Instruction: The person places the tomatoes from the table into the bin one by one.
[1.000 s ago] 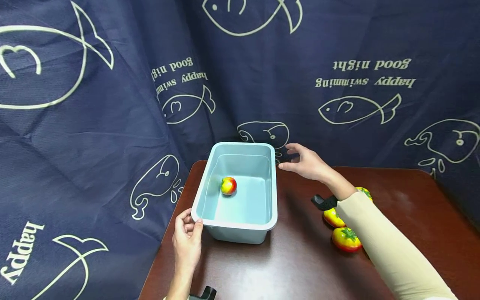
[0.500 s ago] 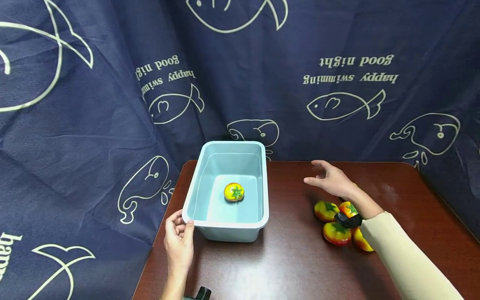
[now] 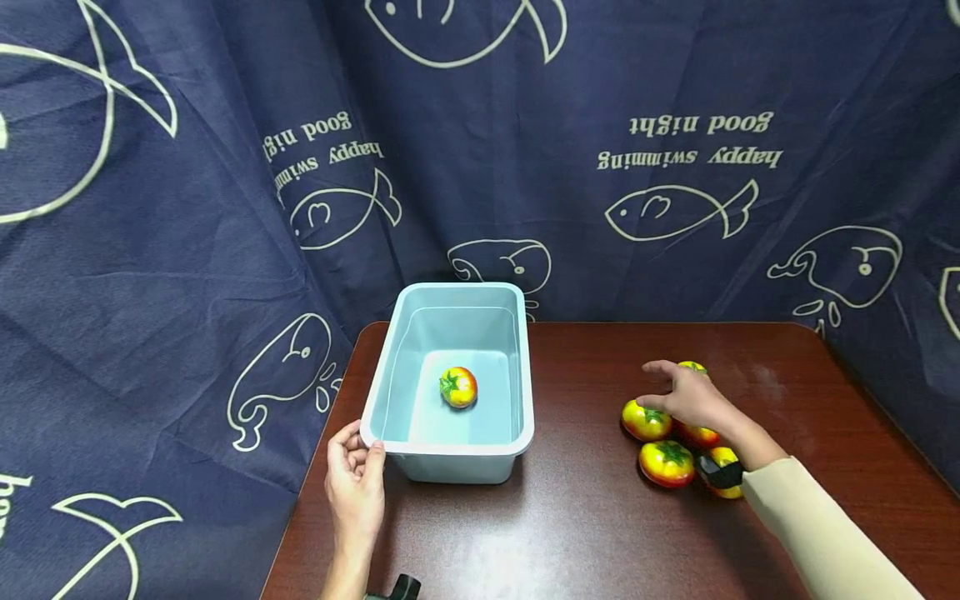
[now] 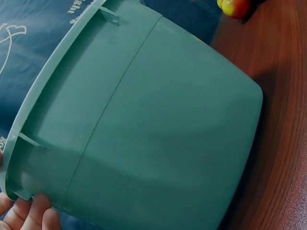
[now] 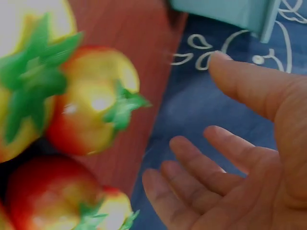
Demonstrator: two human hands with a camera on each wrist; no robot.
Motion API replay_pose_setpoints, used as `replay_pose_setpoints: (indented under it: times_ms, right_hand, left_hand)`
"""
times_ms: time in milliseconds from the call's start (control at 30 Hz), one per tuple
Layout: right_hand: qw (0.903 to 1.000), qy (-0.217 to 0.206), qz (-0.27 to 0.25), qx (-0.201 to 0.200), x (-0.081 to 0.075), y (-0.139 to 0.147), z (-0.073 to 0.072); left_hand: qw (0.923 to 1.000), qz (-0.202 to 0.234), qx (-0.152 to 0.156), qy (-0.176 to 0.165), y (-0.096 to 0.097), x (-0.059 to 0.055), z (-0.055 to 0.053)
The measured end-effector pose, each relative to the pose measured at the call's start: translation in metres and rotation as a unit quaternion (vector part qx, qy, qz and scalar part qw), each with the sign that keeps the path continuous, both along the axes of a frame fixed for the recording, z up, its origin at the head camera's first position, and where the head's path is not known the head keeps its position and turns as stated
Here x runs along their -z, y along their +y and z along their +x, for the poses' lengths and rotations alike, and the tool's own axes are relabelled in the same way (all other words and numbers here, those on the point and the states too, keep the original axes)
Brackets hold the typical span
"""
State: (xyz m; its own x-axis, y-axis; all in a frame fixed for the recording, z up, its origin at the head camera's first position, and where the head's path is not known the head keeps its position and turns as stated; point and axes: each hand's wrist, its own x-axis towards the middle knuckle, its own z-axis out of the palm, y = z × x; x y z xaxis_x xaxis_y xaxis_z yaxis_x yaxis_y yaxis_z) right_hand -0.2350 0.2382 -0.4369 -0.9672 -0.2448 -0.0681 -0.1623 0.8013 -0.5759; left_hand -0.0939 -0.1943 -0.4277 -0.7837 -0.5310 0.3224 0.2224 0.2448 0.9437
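Note:
My left hand [image 3: 356, 487] grips the rim of a light blue plastic bin [image 3: 463, 450] at its near left corner, thumb on top. In the left wrist view the curled fingers [image 4: 36, 213] show under the rim of the bin [image 4: 158, 115]. One yellow-red tomato [image 3: 459, 387] with a green leafy top lies on the bin's floor. My right hand [image 3: 697, 402] hovers over a cluster of similar tomatoes [image 3: 666, 463] on the table, holding nothing. In the right wrist view its thumb and fingers [image 5: 192, 191] are spread, apart from the tomatoes [image 5: 93, 100].
The brown table [image 3: 585, 517] carries the bin on the left and the tomatoes on the right. A dark blue curtain [image 3: 570, 200] with fish drawings hangs behind the table and along its left side. Black wrist straps [image 3: 722, 472] are partly visible.
My right hand has moved from beside the bin rightwards and down over the tomato cluster. The tomato in the bin has rolled and turned. My left hand keeps its grip; the head view has shifted slightly.

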Motion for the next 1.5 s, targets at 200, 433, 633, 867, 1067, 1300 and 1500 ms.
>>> replay_pose_setpoints:
  times_ms: [200,433,633,867,1067,1300,1500]
  right_hand:
    - [0.9984,-0.020,0.051,-0.013,0.016,0.005,0.006]
    - [0.9973,-0.027,0.064,-0.024,0.028,0.006,0.009]
    - [0.9929,0.021,0.111,-0.038,0.041,0.002,0.010]
    - [0.9845,0.061,0.159,-0.043,0.050,0.000,0.012]
    - [0.9852,0.073,0.152,-0.031,0.049,-0.001,0.010]
    - [0.9917,0.084,0.097,-0.001,0.037,-0.008,0.006]
    - [0.9928,0.094,0.073,0.009,0.032,-0.011,0.000]
  left_hand:
    - [1.0000,-0.001,0.007,0.007,0.000,0.003,-0.002]
    - [1.0000,0.000,0.010,0.000,0.000,0.003,-0.004]
    - [0.9999,-0.011,0.005,-0.008,-0.001,0.004,-0.003]
    - [0.9998,-0.013,0.011,-0.007,-0.002,0.004,-0.002]
    - [0.9998,-0.012,0.013,-0.008,-0.003,0.004,-0.002]
    - [0.9998,-0.013,0.014,-0.006,-0.003,0.004,-0.001]
    - [0.9997,-0.017,0.015,-0.010,-0.004,0.003,-0.003]
